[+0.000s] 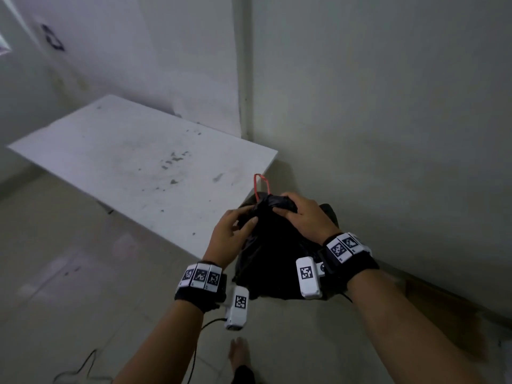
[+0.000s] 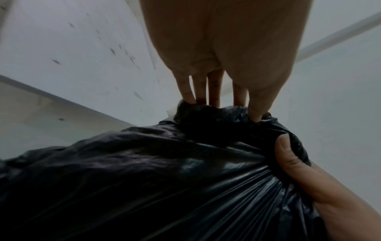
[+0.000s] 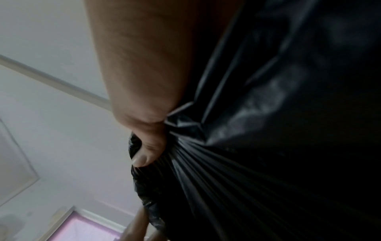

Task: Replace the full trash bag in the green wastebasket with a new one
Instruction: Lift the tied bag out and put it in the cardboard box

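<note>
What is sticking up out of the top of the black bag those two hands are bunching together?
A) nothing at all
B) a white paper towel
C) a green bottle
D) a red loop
D: in the head view a thin red loop rises from the gathered neck of the black bag, just beyond where the left hand and right hand grip the plastic.

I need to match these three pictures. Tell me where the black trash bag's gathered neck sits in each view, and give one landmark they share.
Head: trash bag's gathered neck, centre, between the left hand and right hand.
Left wrist: right of centre, under the left hand's fingertips.
Right wrist: centre-left, beneath the right thumb.
Shared landmark: the right thumb pressing the pleated plastic, seen in both wrist views.
</note>
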